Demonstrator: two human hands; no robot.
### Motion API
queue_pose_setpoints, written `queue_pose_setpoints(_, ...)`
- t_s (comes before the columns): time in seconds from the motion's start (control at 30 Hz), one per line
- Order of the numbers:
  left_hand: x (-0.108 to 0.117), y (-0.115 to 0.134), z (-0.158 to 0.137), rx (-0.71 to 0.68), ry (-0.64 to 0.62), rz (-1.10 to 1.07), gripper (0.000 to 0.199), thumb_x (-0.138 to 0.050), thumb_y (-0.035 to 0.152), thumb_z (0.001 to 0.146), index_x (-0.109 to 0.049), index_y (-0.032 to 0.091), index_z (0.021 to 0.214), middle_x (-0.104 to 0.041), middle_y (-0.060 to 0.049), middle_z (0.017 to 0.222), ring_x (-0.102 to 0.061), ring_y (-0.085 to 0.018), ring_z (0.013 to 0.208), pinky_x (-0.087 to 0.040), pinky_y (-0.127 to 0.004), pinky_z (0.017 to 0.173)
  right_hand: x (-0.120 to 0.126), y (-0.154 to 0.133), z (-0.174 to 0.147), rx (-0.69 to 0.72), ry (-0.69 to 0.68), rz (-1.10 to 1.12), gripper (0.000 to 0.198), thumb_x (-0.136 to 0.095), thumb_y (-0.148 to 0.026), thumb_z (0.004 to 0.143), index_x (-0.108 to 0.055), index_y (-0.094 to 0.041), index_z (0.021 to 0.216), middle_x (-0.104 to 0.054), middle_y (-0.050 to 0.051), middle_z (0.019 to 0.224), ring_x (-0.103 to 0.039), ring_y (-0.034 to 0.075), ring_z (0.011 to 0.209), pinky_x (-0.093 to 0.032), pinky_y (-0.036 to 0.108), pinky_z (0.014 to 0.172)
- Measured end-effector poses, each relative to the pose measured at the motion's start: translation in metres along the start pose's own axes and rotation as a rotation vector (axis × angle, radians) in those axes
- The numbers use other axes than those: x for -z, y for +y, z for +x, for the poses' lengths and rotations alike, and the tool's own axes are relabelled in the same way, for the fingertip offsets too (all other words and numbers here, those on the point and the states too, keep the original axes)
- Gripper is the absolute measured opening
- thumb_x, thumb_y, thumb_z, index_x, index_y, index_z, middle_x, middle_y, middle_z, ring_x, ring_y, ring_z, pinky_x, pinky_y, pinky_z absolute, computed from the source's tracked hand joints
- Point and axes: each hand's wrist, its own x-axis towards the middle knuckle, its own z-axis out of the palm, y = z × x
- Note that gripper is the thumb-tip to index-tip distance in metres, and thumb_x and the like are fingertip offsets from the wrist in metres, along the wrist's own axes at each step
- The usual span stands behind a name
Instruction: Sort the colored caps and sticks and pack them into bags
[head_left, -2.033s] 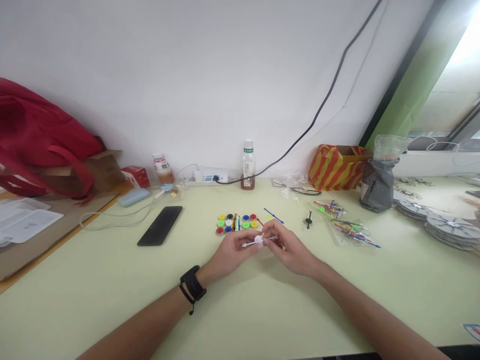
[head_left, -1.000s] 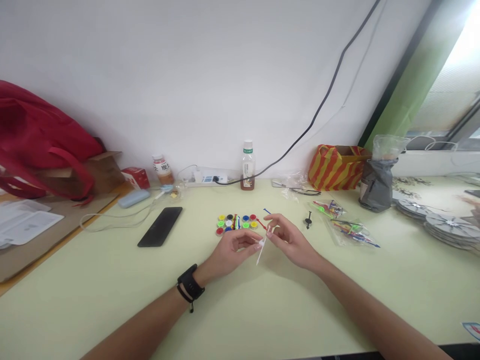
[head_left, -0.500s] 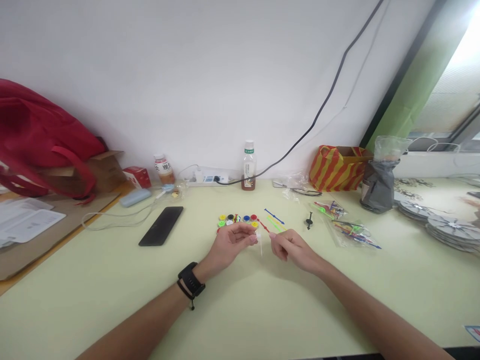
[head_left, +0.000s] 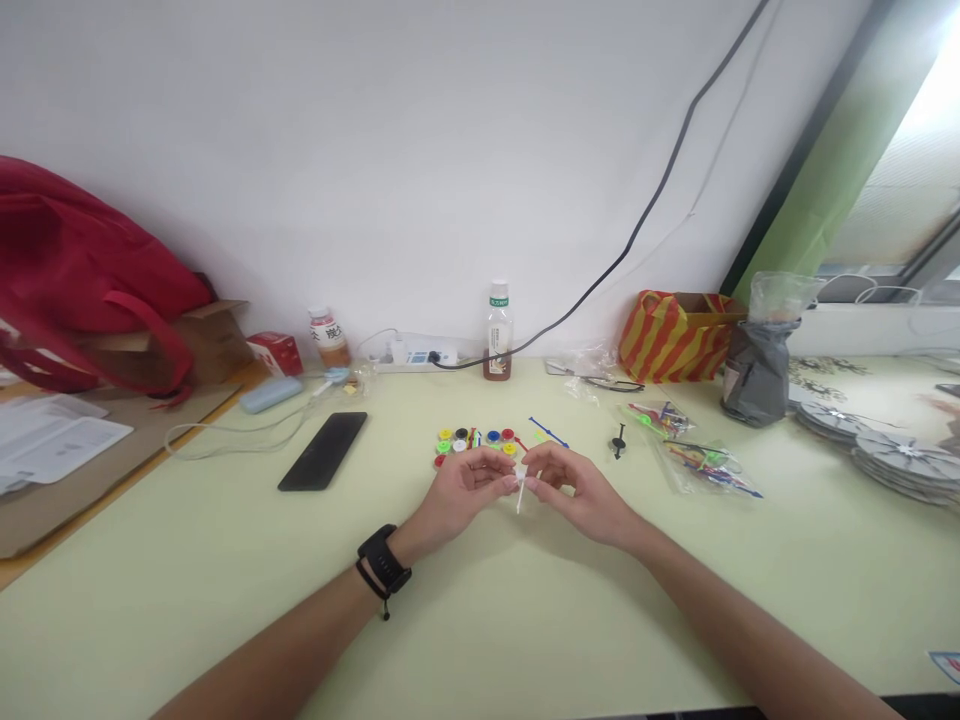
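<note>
Between my fingertips is a small white plastic arrow (head_left: 520, 498), its thin shaft pointing down toward me. My left hand (head_left: 461, 492) pinches it from the left, and my right hand (head_left: 581, 496) is closed on it from the right. Fingers hide most of its upper part. Just beyond my hands lie several small coloured discs (head_left: 493, 437) in rows. A blue arrow (head_left: 549, 432) rests beyond my right hand, and part of a red arrow (head_left: 521, 442) shows beside it. To the right, a black arrow with a round base (head_left: 618, 443) sits apart.
A black phone (head_left: 323, 452) lies left of my hands. Clear bags of coloured parts (head_left: 709, 467) and stacked grey discs (head_left: 904, 465) are on the right. Along the wall stand a drink bottle (head_left: 498, 335), a power strip (head_left: 420, 357) and a striped bag (head_left: 671, 335).
My right hand has moved away from the red arrow, leftward to the white arrow, and now grips it together with my left hand. My left hand has barely moved.
</note>
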Motion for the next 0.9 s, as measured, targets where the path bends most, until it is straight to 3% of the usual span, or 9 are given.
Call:
queue_pose_setpoints(0.17,0.0002,-0.0002,0.0000,0.001,0.006,-0.002,0.032,-0.087,0.036,0.077,-0.073,0.015,0.096,-0.074,-0.006,0.093,-0.072,-0.019,0.089,-0.061,-0.037,0.090,0.0002,0.0028,-0.0013,0.030,0.051,-0.048,0.049,-0.060,-0.045,0.097,-0.048,-0.028,0.141,-0.063,0.004,0.098,-0.057,0.015,0.071,-0.051,0.030,0.065)
queue_pose_setpoints(0.23,0.0006,-0.0016,0.0006,-0.005,0.006,-0.005,0.032,-0.087,0.036,0.077,-0.073,0.015,0.097,-0.074,-0.006,0.094,-0.072,-0.019,0.089,-0.061,-0.037,0.089,0.0016,0.0022,-0.0021,0.039,0.090,-0.073,0.050,-0.058,-0.047,0.098,-0.048,-0.028,0.143,-0.063,0.004,0.101,-0.056,0.014,0.069,-0.049,0.029,0.062)
queue_pose_setpoints(0.3,0.0013,-0.0034,0.0016,-0.009,0.009,-0.007,0.032,-0.087,0.035,0.077,-0.073,0.015,0.098,-0.074,-0.006,0.094,-0.072,-0.019,0.089,-0.061,-0.037,0.090,0.0039,0.0007,-0.0025,0.036,0.048,-0.100,0.033,-0.051,-0.049,0.101,-0.068,-0.023,0.113,-0.062,0.004,0.091,-0.055,0.014,0.068,-0.047,0.029,0.061)
queue_pose_setpoints(0.33,0.0016,-0.0041,0.0020,-0.011,0.014,-0.008,0.032,-0.087,0.034,0.077,-0.073,0.015,0.098,-0.074,-0.006,0.094,-0.072,-0.019,0.088,-0.061,-0.037,0.090,0.0053,-0.0001,-0.0023,0.028,0.001,-0.110,0.040,-0.046,-0.050,0.103,-0.070,-0.021,0.090,-0.061,0.003,0.082,-0.054,0.014,0.066,-0.045,0.029,0.061)
queue_pose_setpoints(0.37,0.0019,-0.0045,0.0024,-0.012,0.020,-0.008,0.031,-0.087,0.033,0.077,-0.073,0.015,0.097,-0.074,-0.006,0.094,-0.072,-0.019,0.088,-0.061,-0.037,0.090,0.0064,-0.0009,-0.0019,0.019,-0.038,-0.119,0.050,-0.043,-0.051,0.104,-0.064,-0.020,0.071,-0.057,0.003,0.072,-0.052,0.014,0.063,-0.043,0.029,0.060)
queue_pose_setpoints(0.43,0.0019,-0.0045,0.0026,-0.015,0.028,-0.006,0.030,-0.087,0.032,0.077,-0.073,0.015,0.096,-0.074,-0.005,0.093,-0.072,-0.018,0.088,-0.061,-0.037,0.090,0.0078,-0.0019,-0.0008,0.004,-0.060,-0.124,0.055,-0.045,-0.053,0.103,-0.053,-0.020,0.060,-0.050,0.000,0.062,-0.048,0.014,0.060,-0.040,0.029,0.058)
queue_pose_setpoints(0.57,0.0006,-0.0025,0.0014,-0.018,0.006,-0.002,0.030,-0.087,0.033,0.078,-0.073,0.015,0.097,-0.074,-0.006,0.093,-0.071,-0.018,0.087,-0.061,-0.037,0.090,0.0055,-0.0022,0.0004,0.017,0.025,-0.063,0.031,-0.060,-0.052,0.096,-0.060,-0.022,0.092,-0.061,0.002,0.082,-0.054,0.015,0.069,-0.047,0.029,0.062)
queue_pose_setpoints(0.67,0.0000,-0.0022,0.0004,-0.012,-0.007,0.000,0.030,-0.086,0.034,0.079,-0.073,0.015,0.097,-0.073,-0.006,0.094,-0.071,-0.019,0.089,-0.061,-0.037,0.091,0.0023,-0.0014,0.0000,0.022,0.023,-0.020,0.035,-0.063,-0.051,0.095,-0.058,-0.025,0.117,-0.065,0.004,0.097,-0.059,0.015,0.073,-0.052,0.030,0.068)
queue_pose_setpoints(0.9,0.0013,-0.0038,0.0009,-0.021,-0.011,-0.003,0.029,-0.085,0.034,0.080,-0.072,0.015,0.099,-0.074,-0.006,0.095,-0.072,-0.019,0.091,-0.061,-0.036,0.089,-0.0009,0.0021,-0.0006,0.050,0.000,-0.055,0.029,-0.057,-0.043,0.099,-0.063,-0.025,0.120,-0.066,0.004,0.097,-0.061,0.015,0.074,-0.051,0.030,0.066)
